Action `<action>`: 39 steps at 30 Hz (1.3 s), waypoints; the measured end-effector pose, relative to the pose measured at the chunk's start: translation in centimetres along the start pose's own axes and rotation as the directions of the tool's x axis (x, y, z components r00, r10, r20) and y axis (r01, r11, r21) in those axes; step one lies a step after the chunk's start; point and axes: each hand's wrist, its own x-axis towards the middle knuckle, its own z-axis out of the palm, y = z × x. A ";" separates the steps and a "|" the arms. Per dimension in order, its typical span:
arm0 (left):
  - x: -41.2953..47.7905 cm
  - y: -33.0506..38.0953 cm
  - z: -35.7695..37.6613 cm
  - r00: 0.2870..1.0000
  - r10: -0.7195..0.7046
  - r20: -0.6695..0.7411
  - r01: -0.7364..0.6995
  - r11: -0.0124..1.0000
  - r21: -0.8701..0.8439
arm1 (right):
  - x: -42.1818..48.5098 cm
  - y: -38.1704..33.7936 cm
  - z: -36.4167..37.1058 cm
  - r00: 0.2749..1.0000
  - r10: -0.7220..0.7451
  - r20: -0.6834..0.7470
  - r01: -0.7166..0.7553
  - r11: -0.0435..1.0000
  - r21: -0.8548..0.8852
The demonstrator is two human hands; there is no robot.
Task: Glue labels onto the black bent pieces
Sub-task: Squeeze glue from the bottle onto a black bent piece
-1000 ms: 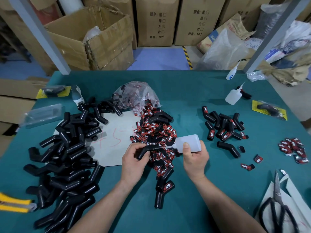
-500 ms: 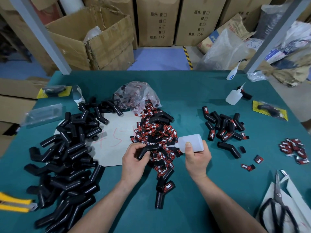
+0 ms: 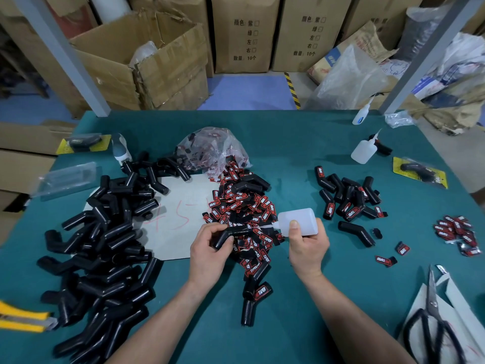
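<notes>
My left hand (image 3: 208,252) grips a black bent piece (image 3: 231,235) above a heap of red-and-black labels (image 3: 241,206) in the middle of the green table. My right hand (image 3: 307,245) holds a white glue bottle (image 3: 298,221) on its side. Its thin nozzle points left and reaches the right arm of the held piece. A big pile of bare black bent pieces (image 3: 99,248) lies at the left. Labelled pieces (image 3: 349,198) form a group at the right, and one labelled piece (image 3: 256,295) lies near me.
A clear bag of labels (image 3: 212,148) sits behind the heap. Two more glue bottles (image 3: 363,151) stand at the far right. Scissors (image 3: 430,324) lie at the near right, a yellow knife (image 3: 23,320) at the near left. More labels (image 3: 458,235) lie by the right edge.
My right hand has swung the bottle's body slightly right and up, with the nozzle still at the held piece. My left hand has stayed in place.
</notes>
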 end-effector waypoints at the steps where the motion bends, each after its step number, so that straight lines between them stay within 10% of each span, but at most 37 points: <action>1: 0.0 0.0 0.0 1.000 -0.003 0.000 0.003 1.000 0.003 | 0.0 0.0 0.0 1.000 0.003 0.003 -0.003 1.000 -0.002; 39: 0.2 -0.5 0.1 0.997 0.072 0.035 -0.073 0.997 0.023 | -0.2 -0.4 0.1 0.998 -0.054 0.008 0.055 0.998 -0.033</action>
